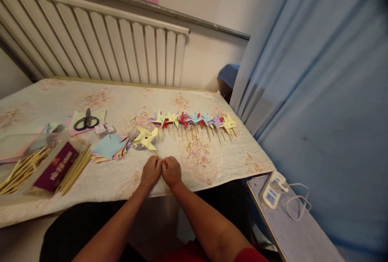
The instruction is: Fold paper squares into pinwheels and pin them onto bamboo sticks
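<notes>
A pale yellow paper pinwheel [146, 137] leans away from me, its thin stick running down to my fingers. My left hand [152, 170] and my right hand [171, 170] meet at the fingertips, both closed around the lower part of that stick. The stick's end is hidden by the fingers. Just behind the pinwheel lies a clear bag of small shiny pieces [140, 146], partly covered by it. To the left of my hands sits a stack of square coloured paper [109, 147], light blue on top.
A row of finished pinwheels [194, 119] lies to the right. Black scissors [87, 121] rest on paper beside small white boxes [104, 129]. At left are wooden sticks [73, 170] and a purple-labelled plastic pack [56, 165]. A power strip [271, 191] stands on a lower surface.
</notes>
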`<move>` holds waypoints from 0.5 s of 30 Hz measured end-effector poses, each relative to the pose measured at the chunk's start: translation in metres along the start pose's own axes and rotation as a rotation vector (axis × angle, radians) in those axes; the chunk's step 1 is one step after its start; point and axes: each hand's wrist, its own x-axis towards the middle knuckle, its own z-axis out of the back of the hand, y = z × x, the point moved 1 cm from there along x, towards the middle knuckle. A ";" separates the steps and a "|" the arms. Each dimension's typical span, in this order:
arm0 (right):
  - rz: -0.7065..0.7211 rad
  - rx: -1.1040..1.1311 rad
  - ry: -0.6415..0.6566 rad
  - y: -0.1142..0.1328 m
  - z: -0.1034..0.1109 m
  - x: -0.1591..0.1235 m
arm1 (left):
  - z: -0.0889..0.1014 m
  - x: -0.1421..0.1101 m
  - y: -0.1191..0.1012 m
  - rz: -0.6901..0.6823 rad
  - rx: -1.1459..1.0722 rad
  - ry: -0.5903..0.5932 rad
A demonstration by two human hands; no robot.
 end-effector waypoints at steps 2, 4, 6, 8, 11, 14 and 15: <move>0.002 0.002 -0.004 0.000 0.000 0.000 | -0.001 0.000 0.001 -0.005 -0.004 -0.003; 0.001 0.004 -0.003 0.000 -0.001 0.000 | -0.001 -0.001 0.001 -0.005 -0.008 -0.005; -0.002 0.005 0.000 0.000 -0.001 0.000 | -0.001 -0.001 0.002 -0.002 -0.010 -0.009; -0.004 0.006 0.002 0.000 -0.001 0.000 | -0.001 -0.001 0.002 -0.001 -0.015 -0.011; -0.011 0.005 0.008 0.000 -0.001 0.000 | -0.001 -0.001 0.002 -0.007 -0.019 -0.005; -0.016 0.003 0.010 0.000 0.000 0.000 | -0.001 -0.001 0.001 -0.009 -0.018 -0.007; -0.015 0.003 0.008 0.000 0.000 0.000 | -0.001 -0.001 0.001 -0.010 -0.018 -0.008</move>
